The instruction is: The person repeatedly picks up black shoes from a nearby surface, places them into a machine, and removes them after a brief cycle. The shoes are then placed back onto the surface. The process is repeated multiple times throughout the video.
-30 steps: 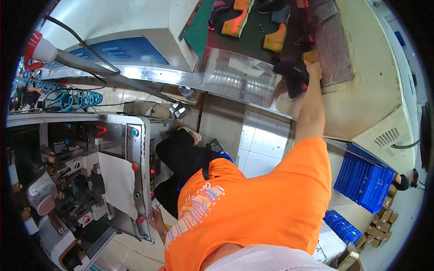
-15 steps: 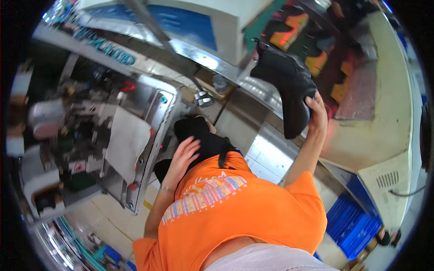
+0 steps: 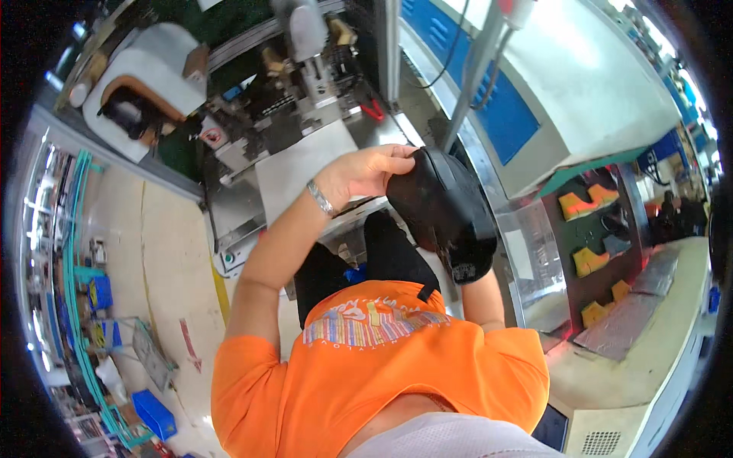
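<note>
over the steel machine bench (image 3: pixel 298 172), the left hand (image 3: pixel 366 172) grips a black boot (image 3: pixel 443 210).

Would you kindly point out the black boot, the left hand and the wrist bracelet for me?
black boot (image 3: pixel 441 204), head view, on the middle of its dark upper.
left hand (image 3: pixel 368 169), head view, on the back of the hand.
bracelet (image 3: pixel 321 199), head view, on the metal band at the left wrist.
</note>
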`<state>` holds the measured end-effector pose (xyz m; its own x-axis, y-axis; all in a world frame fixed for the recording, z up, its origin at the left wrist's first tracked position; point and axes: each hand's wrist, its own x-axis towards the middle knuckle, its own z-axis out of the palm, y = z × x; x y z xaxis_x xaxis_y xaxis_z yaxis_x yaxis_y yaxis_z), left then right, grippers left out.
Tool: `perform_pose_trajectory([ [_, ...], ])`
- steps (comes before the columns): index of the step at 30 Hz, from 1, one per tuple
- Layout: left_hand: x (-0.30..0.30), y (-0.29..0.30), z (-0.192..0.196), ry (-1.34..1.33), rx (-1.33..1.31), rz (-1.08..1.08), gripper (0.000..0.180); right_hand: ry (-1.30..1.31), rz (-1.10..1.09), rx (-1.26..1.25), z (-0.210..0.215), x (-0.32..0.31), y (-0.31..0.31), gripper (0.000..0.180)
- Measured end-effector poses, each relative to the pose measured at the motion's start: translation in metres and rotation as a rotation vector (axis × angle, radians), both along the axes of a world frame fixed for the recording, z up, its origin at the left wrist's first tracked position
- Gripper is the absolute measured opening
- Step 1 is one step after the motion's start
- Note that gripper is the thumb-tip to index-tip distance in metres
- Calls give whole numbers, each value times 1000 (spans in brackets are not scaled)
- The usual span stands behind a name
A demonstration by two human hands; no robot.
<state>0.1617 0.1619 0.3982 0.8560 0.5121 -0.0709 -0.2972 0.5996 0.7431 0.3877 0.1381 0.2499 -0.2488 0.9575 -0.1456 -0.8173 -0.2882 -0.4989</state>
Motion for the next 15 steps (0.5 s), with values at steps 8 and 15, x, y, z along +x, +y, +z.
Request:
perform_pose_trajectory([
  [8, -58, -17, 55, 503, 361, -203, 34, -447, 957, 937, 107, -33, 73, 58],
  [15, -89, -46, 91, 915, 633, -204, 33, -592, 1147, 862, 175, -104, 48, 21],
])
